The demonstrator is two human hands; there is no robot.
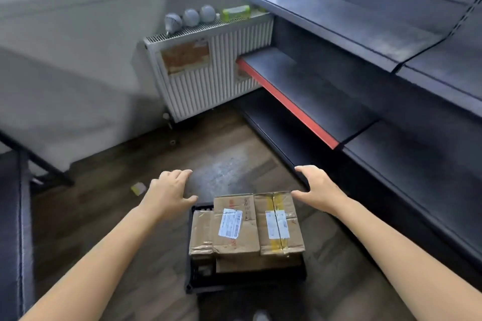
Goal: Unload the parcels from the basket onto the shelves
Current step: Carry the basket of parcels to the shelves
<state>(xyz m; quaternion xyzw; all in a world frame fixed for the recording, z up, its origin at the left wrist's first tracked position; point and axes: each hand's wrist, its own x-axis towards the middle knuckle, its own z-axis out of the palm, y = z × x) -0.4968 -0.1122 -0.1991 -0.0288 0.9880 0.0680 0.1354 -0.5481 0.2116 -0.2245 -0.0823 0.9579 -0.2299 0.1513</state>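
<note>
A black plastic basket on the wood floor holds at least four cardboard parcels, two bearing white labels. The left hand and right hand hover above them, fingers spread, holding nothing. Three light bulbs sit on the radiator beside bare dark shelves.

Black basket of parcels on wooden floor.
</note>
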